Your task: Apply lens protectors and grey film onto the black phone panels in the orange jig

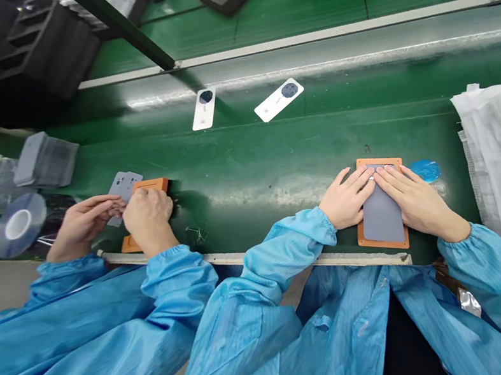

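Pale edge strip [364,258] borders the green worktop [239,176], which spreads leftward and above my orange plate [384,160], right of center. On it, my left hand [345,198] and right hand [411,196] lie unclenched over the gray panel [381,216], long axis near-vertical, top tipped slightly right.

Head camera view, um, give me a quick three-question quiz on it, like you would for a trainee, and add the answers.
1. True or false: your left hand and right hand both touch the gray panel.
2. Where is the blue piece?
A) left of the orange frame
B) right of it
C) on top of it
3. Fill in: beyond your hands, ____ white plates lie on the green bench.
Key: 1 true; 2 B; 3 two.
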Tool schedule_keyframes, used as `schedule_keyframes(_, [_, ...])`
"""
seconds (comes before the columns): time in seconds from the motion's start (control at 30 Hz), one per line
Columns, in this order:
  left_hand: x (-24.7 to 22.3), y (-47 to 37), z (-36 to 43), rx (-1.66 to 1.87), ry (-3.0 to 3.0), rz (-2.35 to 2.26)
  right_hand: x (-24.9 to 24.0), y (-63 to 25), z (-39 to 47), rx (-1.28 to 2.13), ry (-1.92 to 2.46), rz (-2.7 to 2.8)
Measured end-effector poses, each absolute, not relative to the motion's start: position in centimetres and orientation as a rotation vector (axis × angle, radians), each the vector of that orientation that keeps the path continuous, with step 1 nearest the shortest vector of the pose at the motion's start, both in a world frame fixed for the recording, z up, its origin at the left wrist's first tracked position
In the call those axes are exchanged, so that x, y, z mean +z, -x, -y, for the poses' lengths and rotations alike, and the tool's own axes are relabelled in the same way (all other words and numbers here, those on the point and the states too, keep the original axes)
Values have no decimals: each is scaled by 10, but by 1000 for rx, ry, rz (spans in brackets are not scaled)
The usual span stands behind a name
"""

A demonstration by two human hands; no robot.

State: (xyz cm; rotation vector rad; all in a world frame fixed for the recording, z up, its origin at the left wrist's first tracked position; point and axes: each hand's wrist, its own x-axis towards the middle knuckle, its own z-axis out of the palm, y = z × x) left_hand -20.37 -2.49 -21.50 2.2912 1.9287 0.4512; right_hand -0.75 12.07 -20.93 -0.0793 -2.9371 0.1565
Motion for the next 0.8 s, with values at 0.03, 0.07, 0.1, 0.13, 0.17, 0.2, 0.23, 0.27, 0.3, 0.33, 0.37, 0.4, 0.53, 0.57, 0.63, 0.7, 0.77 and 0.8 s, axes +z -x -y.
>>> schedule_keyframes(0.03, [-215,203,24,430,-2302,-1928,-209,7,-120,151,76,2939])
schedule_keyframes(0.07, [-215,204,23,420,-2310,-1932,-208,7,-120,147,69,2940])
schedule_keyframes(0.1, [-216,204,21,416,-2317,-1938,-208,8,-121,143,61,2940])
schedule_keyframes(0.13, [-218,205,20,416,-2324,-1945,-207,8,-120,139,56,2939])
schedule_keyframes(0.17, [-219,207,19,415,-2332,-1950,-206,8,-120,135,55,2938])
schedule_keyframes(0.2, [-221,208,19,416,-2338,-1952,-206,8,-120,132,59,2936])
schedule_keyframes(0.23, [-222,210,18,421,-2339,-1952,-205,8,-120,130,69,2934])
schedule_keyframes(0.27, [-224,212,17,434,-2332,-1947,-205,9,-120,133,79,2934])
schedule_keyframes(0.3, [-225,213,17,458,-2312,-1943,-204,9,-121,144,87,2934])
schedule_keyframes(0.33, [-226,213,16,496,-2276,-1941,-204,10,-122,163,89,2933])
schedule_keyframes(0.37, [-228,213,15,546,-2225,-1942,-204,10,-124,191,84,2931])
schedule_keyframes(0.4, [-230,212,15,605,-2161,-1949,-204,11,-126,224,72,2927])
schedule_keyframes(0.53, [-239,204,11,910,-1836,-2020,-199,15,-138,345,11,2915])
schedule_keyframes(0.57, [-240,202,10,995,-1758,-2025,-197,17,-141,370,1,2916])
schedule_keyframes(0.63, [-241,200,10,1132,-1639,-1996,-191,20,-146,431,-11,2926])
schedule_keyframes(0.7, [-240,199,9,1203,-1572,-1948,-184,22,-150,505,-12,2940])
schedule_keyframes(0.77, [-238,199,9,1225,-1538,-1927,-180,23,-152,536,7,2953])
schedule_keyframes(0.8, [-238,199,9,1230,-1530,-1930,-179,23,-152,522,17,2956])
